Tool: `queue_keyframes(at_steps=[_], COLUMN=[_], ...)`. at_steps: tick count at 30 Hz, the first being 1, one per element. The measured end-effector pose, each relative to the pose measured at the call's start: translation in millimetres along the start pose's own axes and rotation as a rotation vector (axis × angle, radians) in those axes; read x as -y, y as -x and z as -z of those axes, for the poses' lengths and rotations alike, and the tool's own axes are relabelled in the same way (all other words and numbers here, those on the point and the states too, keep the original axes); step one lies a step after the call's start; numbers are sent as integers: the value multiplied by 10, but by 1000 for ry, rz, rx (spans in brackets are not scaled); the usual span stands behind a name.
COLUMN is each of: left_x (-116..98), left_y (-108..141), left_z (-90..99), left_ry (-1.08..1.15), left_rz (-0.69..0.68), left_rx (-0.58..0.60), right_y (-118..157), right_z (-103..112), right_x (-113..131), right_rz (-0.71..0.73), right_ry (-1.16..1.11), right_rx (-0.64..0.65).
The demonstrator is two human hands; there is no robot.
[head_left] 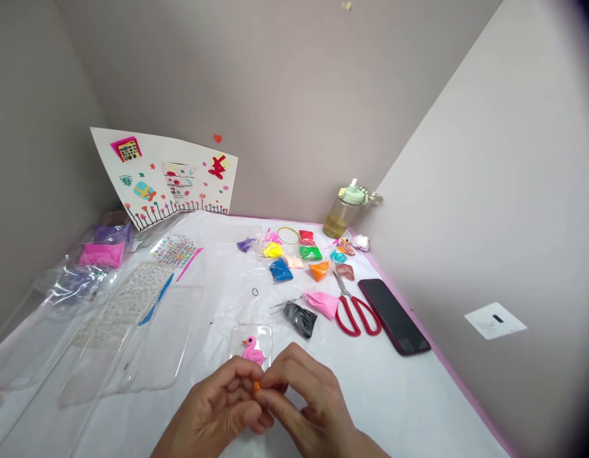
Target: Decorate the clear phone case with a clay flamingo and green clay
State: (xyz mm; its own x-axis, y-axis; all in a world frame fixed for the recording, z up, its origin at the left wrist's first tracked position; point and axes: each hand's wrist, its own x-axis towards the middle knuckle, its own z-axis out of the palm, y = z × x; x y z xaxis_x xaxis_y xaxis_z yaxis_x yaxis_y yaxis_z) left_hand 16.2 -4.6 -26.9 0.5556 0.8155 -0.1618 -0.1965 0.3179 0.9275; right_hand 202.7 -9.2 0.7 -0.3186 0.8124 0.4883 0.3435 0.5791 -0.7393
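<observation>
Head: clay (pixel 256 385) is being pinched by the right hand (pixel 308 389), hold by the left hand (pixel 221 404) being unclear; the twelve-o'clock duck (pixel 253 353) could be getting dented by slips.

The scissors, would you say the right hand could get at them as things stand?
Probably yes: the scissors lie beyond the right hand, handles nearest, with nothing apparently on top. It is pinching an orange piece, though, so may need to release that first.
</observation>
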Motion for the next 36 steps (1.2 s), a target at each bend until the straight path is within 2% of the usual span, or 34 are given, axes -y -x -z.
queue_keyframes(at_steps=[2, 4, 7, 10, 15, 20, 26, 31, 36], left_x=[-33, -86, -151, -145, -89, -160, -147, -154, -174], left_y=[-14, -26, -29, -21, 3, 33, 15, 7, 36], left_z=[-1, 8, 38, 76, 100, 41, 42, 56, 9], left_ry=[59, 57, -18, -44, -28, -132, -200, -314, -213], left_rz=[-4, 10, 52, 85, 64, 57, -6, 21, 96], left_rx=[-3, -55, -152, -192, -179, -228, -197, -240, -193], right_y=[-11, -28, -56, -72, -70, -57, -71, -68, -55], right_z=[24, 44, 66, 80, 90, 80, 73, 71, 59], right_x=[14, 23, 28, 36, 44, 23, 39, 36, 17], right_rz=[12, 7, 13, 56, 54, 48, 73, 81, 83], right_ry=[-40, -86, -91, -46, -25, -14, -15, 0, -3], right_rx=[73, 94, 1, -62, -104, -89, -103, -96, -94])
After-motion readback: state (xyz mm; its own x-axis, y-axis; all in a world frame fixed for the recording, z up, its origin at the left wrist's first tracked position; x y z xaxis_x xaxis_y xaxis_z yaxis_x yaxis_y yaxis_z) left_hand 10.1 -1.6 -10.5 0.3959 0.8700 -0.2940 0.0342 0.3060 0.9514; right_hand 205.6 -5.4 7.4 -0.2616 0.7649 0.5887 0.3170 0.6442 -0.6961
